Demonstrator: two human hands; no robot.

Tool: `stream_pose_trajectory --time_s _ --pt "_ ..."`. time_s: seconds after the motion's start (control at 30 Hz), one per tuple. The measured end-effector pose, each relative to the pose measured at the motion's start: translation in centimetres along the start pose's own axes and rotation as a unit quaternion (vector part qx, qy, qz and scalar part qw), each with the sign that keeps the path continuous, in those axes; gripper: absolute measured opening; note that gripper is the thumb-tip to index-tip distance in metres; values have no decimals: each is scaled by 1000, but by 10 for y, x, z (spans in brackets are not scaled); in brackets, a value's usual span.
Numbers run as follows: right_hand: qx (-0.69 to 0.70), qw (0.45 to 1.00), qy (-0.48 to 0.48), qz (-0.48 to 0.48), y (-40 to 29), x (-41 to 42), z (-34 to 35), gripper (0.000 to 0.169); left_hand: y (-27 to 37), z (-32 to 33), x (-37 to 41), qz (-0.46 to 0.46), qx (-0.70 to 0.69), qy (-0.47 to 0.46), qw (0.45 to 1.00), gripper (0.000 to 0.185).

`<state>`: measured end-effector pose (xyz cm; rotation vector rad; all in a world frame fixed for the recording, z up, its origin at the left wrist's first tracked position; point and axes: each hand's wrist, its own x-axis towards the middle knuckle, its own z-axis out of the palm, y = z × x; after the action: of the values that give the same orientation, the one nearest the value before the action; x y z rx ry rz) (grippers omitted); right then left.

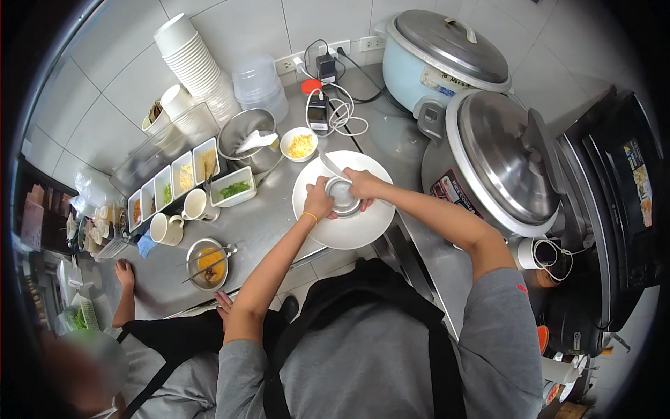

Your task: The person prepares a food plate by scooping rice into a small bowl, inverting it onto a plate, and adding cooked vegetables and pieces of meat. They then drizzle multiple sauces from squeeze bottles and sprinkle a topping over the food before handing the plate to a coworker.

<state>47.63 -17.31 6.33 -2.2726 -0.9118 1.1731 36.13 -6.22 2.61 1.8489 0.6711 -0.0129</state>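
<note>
A large white plate (309, 225) lies at the counter's front edge. Over its middle, my left hand (318, 199) grips the left side of a small round metal bowl (344, 197). My right hand (365, 186) curls around the bowl's right side, with a white paddle-like utensil (332, 165) between its thumb and fingers. The bowl's inside looks pale, and I cannot tell what it holds. Just behind the plate stands a small white bowl of chopped yellow and white food (300, 145).
Rice cookers (492, 157) stand to the right. Cables and chargers (320, 112) lie behind the plate. Leftward are a steel pot (246, 137), ingredient tubs (175, 180), mugs (166, 229) and a bowl of beaten egg (209, 264) with tongs. A co-worker's hand (124, 273) rests on the counter.
</note>
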Motion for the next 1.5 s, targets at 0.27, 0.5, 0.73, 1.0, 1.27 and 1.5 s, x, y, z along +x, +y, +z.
stream_pose_trajectory --time_s 0.27,0.5,0.73,1.0,1.27,1.5 --pt "-42 999 -15 -18 0 -2 -16 41 11 -12 -6 68 150 20 986 51" --pt "4 988 -155 16 -8 2 -69 44 53 -48 -49 419 381 51 823 53" --pt "37 975 -217 35 -20 8 -83 38 44 -46 -59 424 364 58 827 56" --pt "323 927 73 -176 -6 -33 -57 43 6 -43 -66 239 -27 75 968 49" --pt "-12 915 314 -254 36 -34 61 18 -39 -65 -97 11 -541 68 838 28" --pt "-173 911 317 -200 10 -28 78 19 -52 -100 -126 34 -570 100 815 28"
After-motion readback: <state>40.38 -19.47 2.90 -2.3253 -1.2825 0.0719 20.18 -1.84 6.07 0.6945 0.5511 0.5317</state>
